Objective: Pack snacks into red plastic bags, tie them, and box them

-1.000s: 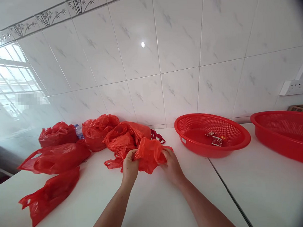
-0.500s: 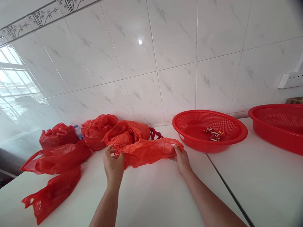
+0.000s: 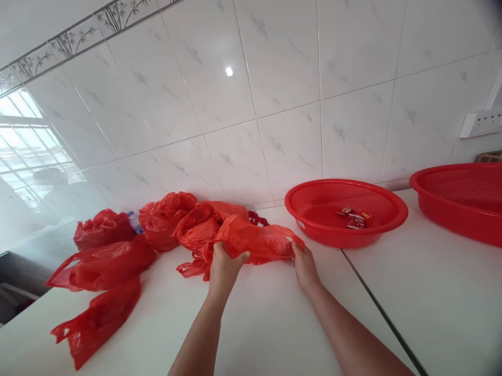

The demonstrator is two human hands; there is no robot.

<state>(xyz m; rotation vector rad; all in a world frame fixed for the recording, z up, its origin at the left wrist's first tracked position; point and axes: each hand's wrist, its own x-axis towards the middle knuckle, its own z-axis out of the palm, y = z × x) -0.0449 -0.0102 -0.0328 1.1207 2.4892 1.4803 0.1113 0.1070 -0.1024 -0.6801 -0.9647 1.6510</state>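
Observation:
A thin red plastic bag [image 3: 259, 240] is stretched sideways between my hands just above the white table. My right hand [image 3: 305, 263] pinches its right end, thumb in front near the bag's opening. At the bag's left part, my left hand [image 3: 225, 268] cups the lower edge, thumb pointing right and fingers partly hidden behind the plastic. A loose heap of red plastic bags [image 3: 198, 225] lies just behind and left of that hand; whether it joins the held bag I cannot tell.
Several filled red bags [image 3: 109, 264] lie at the left, with a plastic bottle [image 3: 135, 222] among them. A red perforated basin [image 3: 347, 239] holding small packets [image 3: 356, 221] stands right, beside a second red basin [image 3: 461, 213]. A tiled wall [image 3: 290, 143] rises behind.
My left hand has moved right along the bag, from its far left end toward the middle. The bag's left part has bunched up and risen slightly. My right hand keeps its hold.

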